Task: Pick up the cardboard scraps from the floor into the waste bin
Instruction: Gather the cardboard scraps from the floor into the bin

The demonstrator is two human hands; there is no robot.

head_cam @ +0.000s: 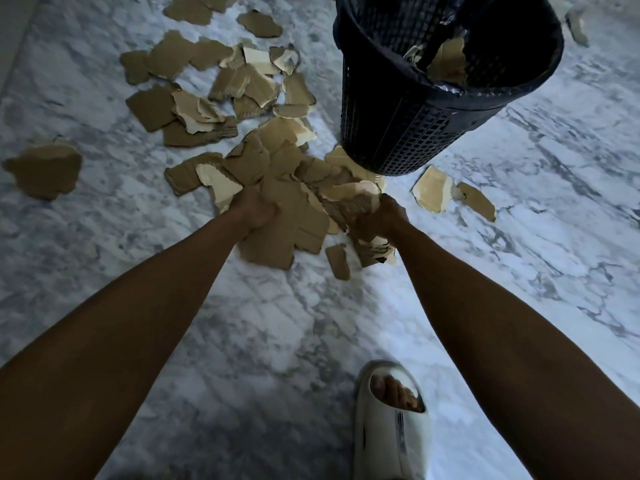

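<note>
Head view, looking down: both bare arms reach forward to a heap of cardboard scraps (287, 188) on the marble floor (242, 323). Left hand (254, 211) has fingers curled into the near-left edge of the heap, gripping a large brown piece. Right hand (379, 218) is curled round a bunch of torn pieces at the heap's right side, corrugated edges sticking out above and below the fist. The heap lies just in front of and partly against the base of the waste bin (408, 133), a black mesh basket with a dark liner, standing upper right; a few scraps already sit inside it (448, 60). More scraps spread across the floor behind the heap toward the upper left, one lone brown piece (43, 171) well apart at far left, two pale and brown pieces (453, 195) just right of the bin base, one small piece (337, 261) near the right wrist. A foot in a white slide sandal (391, 424) stands at the bottom, between the forearms.
</note>
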